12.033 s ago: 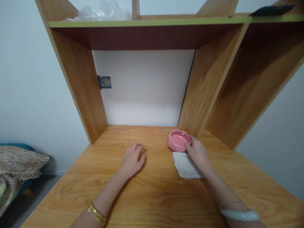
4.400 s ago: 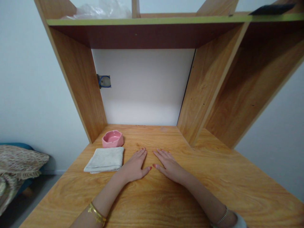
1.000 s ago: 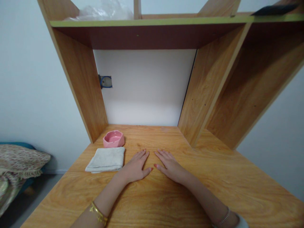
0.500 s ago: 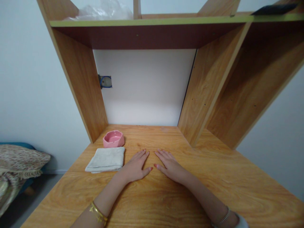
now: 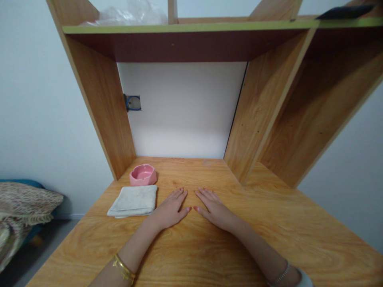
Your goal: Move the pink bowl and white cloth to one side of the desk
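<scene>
Both palms face down on the wooden desk (image 5: 191,255). My left hand (image 5: 171,210) lies flat with its thumb held out to the right, and it holds nothing. Just to its left is a folded pale grey cloth (image 5: 134,200), close to the wrist. Behind the cloth stands a pink ashtray (image 5: 143,175) with notches in its rim; nothing shows inside it. My right hand (image 5: 216,211) also rests flat, fingers stretched out, thumb pointing at the left thumb with a small gap between them.
Upright wooden panels (image 5: 263,107) and a shelf with a green edge (image 5: 191,27) frame the desk's back. A clear plastic bag (image 5: 131,14) and a dark object (image 5: 345,12) lie on the shelf. An uncovered wall box (image 5: 133,103) is at back left. A patterned throw (image 5: 25,203) is far left.
</scene>
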Tool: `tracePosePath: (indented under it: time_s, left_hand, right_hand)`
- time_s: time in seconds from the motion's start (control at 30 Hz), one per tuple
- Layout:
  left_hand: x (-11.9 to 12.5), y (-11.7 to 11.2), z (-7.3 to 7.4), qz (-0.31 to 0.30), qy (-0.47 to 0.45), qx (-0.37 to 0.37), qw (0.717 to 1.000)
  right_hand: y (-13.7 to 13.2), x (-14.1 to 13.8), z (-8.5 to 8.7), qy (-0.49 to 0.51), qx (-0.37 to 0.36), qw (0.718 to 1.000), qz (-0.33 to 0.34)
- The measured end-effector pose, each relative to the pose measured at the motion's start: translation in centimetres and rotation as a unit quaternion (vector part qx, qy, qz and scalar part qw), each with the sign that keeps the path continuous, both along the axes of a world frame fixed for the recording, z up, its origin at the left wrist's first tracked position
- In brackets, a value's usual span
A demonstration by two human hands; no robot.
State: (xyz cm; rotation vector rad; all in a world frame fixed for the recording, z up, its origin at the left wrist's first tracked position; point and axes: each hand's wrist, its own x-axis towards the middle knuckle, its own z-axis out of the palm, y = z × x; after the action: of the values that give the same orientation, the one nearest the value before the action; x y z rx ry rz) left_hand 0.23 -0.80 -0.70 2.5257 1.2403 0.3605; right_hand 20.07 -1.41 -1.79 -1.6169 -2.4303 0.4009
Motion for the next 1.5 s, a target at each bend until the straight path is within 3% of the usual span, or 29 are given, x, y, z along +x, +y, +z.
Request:
tracePosePath:
  time_s: [1.5]
  left_hand:
    - [0.02,-0.07,0.16,0.002,-0.012,0.011,1.0]
  right_hand:
    - [0.11,0.12,-0.31,0.01,0.01,1.0,-0.002]
